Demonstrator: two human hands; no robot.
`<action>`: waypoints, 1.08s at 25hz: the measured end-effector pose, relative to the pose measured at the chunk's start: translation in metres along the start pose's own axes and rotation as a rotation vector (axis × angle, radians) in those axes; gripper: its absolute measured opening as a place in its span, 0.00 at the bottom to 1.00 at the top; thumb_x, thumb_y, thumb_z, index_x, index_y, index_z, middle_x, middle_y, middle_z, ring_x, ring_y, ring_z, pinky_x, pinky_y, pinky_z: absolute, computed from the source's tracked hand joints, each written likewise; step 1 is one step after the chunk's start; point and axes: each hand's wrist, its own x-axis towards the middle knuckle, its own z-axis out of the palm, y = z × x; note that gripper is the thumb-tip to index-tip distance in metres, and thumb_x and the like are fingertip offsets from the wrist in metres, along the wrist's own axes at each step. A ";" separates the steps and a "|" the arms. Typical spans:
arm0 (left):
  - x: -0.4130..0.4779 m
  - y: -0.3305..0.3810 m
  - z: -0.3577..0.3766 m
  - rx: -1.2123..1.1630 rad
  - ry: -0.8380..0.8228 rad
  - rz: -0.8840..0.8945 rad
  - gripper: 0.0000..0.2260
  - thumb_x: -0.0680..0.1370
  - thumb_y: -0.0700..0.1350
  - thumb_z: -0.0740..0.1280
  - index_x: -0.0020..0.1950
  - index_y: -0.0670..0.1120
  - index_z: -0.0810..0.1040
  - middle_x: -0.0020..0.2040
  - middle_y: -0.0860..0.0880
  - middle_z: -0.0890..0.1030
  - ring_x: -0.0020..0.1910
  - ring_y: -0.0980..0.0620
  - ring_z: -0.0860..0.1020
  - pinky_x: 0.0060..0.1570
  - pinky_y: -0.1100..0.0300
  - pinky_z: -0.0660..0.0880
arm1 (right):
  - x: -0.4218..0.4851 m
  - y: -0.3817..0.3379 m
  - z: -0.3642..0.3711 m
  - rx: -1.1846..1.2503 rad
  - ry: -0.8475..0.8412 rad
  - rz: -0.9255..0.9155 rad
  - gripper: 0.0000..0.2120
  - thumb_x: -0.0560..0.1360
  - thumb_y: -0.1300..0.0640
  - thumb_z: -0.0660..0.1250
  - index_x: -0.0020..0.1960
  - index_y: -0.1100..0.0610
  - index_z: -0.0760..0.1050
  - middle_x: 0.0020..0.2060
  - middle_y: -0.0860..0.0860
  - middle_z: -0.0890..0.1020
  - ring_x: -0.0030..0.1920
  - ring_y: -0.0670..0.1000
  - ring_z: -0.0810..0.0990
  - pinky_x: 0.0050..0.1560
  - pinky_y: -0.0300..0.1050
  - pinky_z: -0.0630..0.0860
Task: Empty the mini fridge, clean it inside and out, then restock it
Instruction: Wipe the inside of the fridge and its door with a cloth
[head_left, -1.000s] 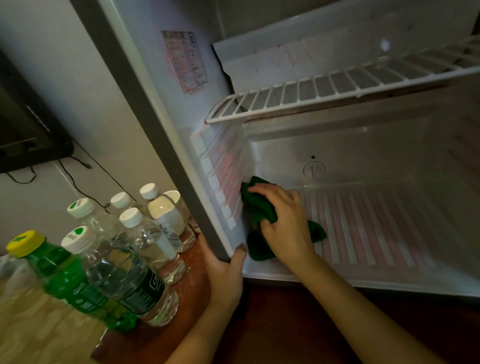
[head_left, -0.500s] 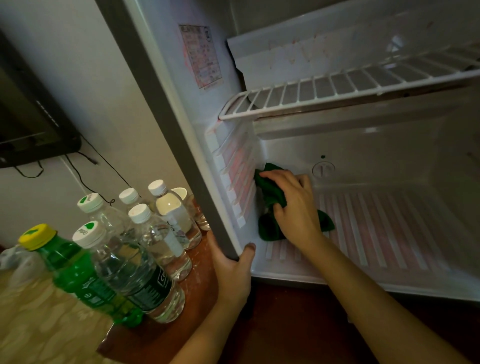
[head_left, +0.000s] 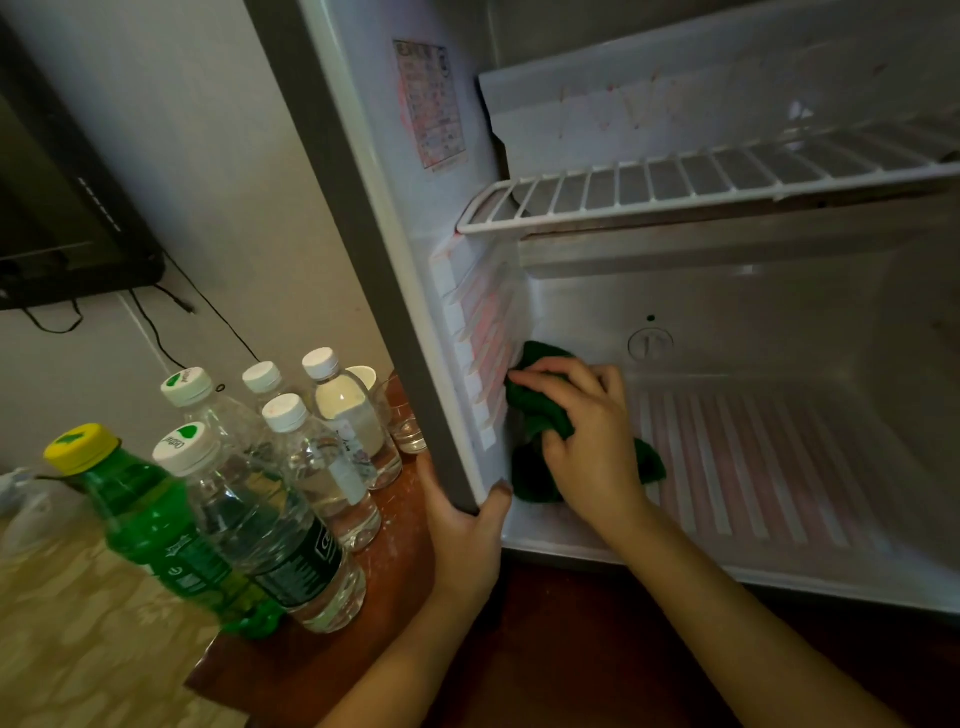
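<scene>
In the open mini fridge (head_left: 753, 312), our right hand (head_left: 587, 431) clutches a green cloth (head_left: 535, 410) against the lower left wall, beneath the wire shelf (head_left: 675, 187). Our left hand (head_left: 462, 525) grips the cabinet's front left edge, thumb curled inside. Just outside, 5 clear bottles (head_left: 322, 467) and 1 green bottle (head_left: 150, 519) crowd the tabletop (head_left: 363, 649), a glass (head_left: 408, 431) behind them. We cannot read the wall sticker (head_left: 428, 104); the right hand hides much of the cloth.

I'm seeing the left hand (head_left: 462, 540) and right hand (head_left: 592, 441) showing bare, both forearms (head_left: 727, 613) running bare to the frame's edge; the left thumbnail (head_left: 501, 487) is looking short.
</scene>
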 end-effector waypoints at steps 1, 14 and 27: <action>0.000 0.000 0.000 0.003 -0.002 0.010 0.34 0.67 0.40 0.70 0.65 0.62 0.60 0.62 0.58 0.70 0.57 0.71 0.71 0.52 0.77 0.69 | -0.005 -0.002 0.000 0.013 -0.004 -0.007 0.31 0.63 0.76 0.65 0.60 0.51 0.78 0.57 0.46 0.77 0.55 0.48 0.66 0.55 0.37 0.67; 0.000 0.002 0.000 -0.035 -0.017 0.034 0.33 0.66 0.39 0.70 0.64 0.60 0.62 0.60 0.59 0.72 0.56 0.70 0.72 0.52 0.77 0.69 | 0.003 -0.021 0.010 0.173 0.108 0.166 0.20 0.62 0.66 0.60 0.49 0.51 0.80 0.50 0.43 0.81 0.50 0.53 0.73 0.50 0.31 0.64; -0.001 -0.001 -0.003 0.064 -0.007 -0.052 0.38 0.64 0.49 0.73 0.67 0.68 0.57 0.66 0.53 0.70 0.64 0.56 0.70 0.65 0.53 0.71 | 0.026 0.001 -0.034 0.580 0.187 0.522 0.21 0.72 0.74 0.62 0.56 0.54 0.78 0.52 0.50 0.80 0.51 0.46 0.80 0.51 0.41 0.79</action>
